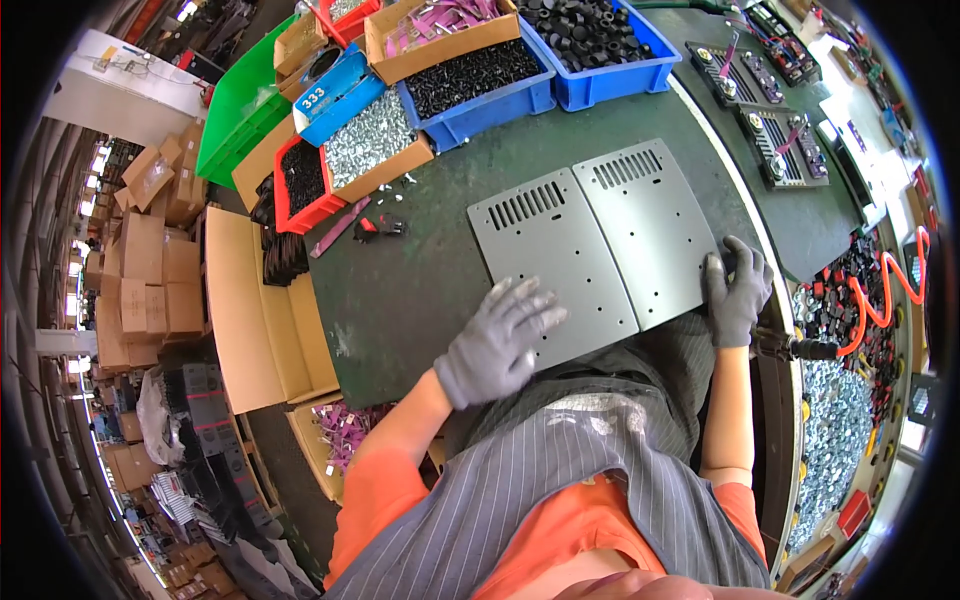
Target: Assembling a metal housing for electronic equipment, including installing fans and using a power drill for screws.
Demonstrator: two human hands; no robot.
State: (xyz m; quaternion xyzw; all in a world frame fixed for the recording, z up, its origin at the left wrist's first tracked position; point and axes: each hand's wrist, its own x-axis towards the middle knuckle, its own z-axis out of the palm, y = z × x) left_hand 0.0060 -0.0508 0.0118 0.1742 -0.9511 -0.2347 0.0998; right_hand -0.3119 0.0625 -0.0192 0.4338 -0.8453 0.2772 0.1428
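Observation:
Two grey metal panels lie side by side on the green tabletop in front of me, the left panel (545,250) touching or nearly touching the right panel (655,225). Each has a row of slots along its far end and several small holes. My left hand (500,345), in a grey glove, is open with fingers spread at the near left edge of the left panel; whether it presses on the metal I cannot tell. At the right panel's outer edge, my gloved right hand (738,290) is closed, its thumb on the metal and its other fingers bent beside the edge.
Blue bins of black screws (475,80) and black caps (585,40) stand at the back, beside a carton of silver screws (368,140). A red tray (305,190) and small red-black parts (380,228) are farther left. Slotted fixtures (785,145) sit right; an orange coiled hose (885,290) hangs nearby.

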